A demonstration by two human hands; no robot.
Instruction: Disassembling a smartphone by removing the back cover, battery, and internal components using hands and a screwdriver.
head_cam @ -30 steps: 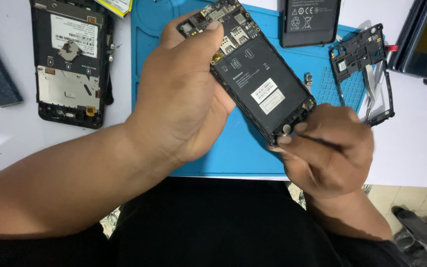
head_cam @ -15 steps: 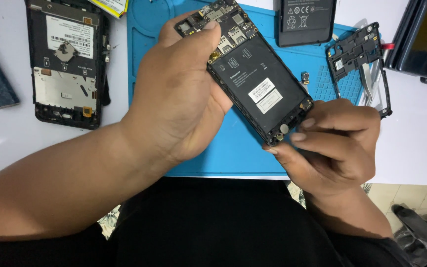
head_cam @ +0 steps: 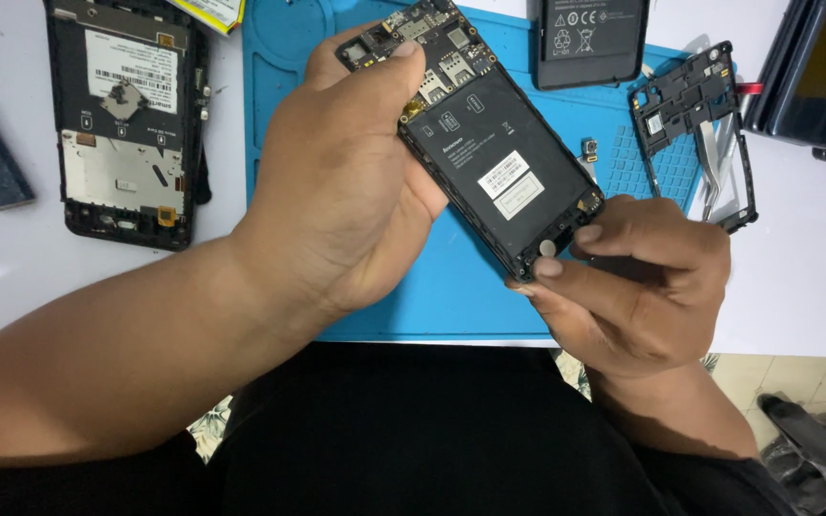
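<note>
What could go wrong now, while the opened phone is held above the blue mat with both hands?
1. The opened phone is held in the air by the left hand, and only the fingertips of the right hand touch its lower end. It could slip and fall on the blue mat.
2. The left thumb lies on the bare circuit board; pressure there may harm small parts.
3. A small loose part on the mat could be knocked away.

Two opened phones [head_cam: 475,143] [head_cam: 126,124] — one battery [head_cam: 590,38] — one frame [head_cam: 695,134]
</note>
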